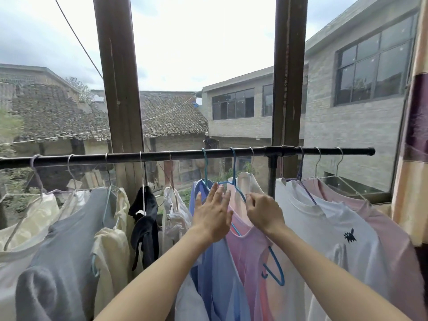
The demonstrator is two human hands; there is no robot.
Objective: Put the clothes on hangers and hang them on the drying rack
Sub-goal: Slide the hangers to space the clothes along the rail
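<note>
Black rail (162,155) of the drying rack runs past the left frame edge; garments are cut off at the bottom, and their lower halves sit behind both forearms. Dark garment (144,224) mid-rail is hard to identify. Rack stands at a window with brown wooden posts (120,89); tiled roofs and a grey brick building (347,107) outside, curtain (414,126) at right. Left hand (212,216) is flat, fingers straight and spread, against the blue garment (217,274). Right hand (264,210) is curled, pinching the blue hanger (234,167) wire, probably with collar fabric too. That hanger hooks the rail and carries the pink shirt (250,251), between the blue garment and white tee (328,228).
</note>
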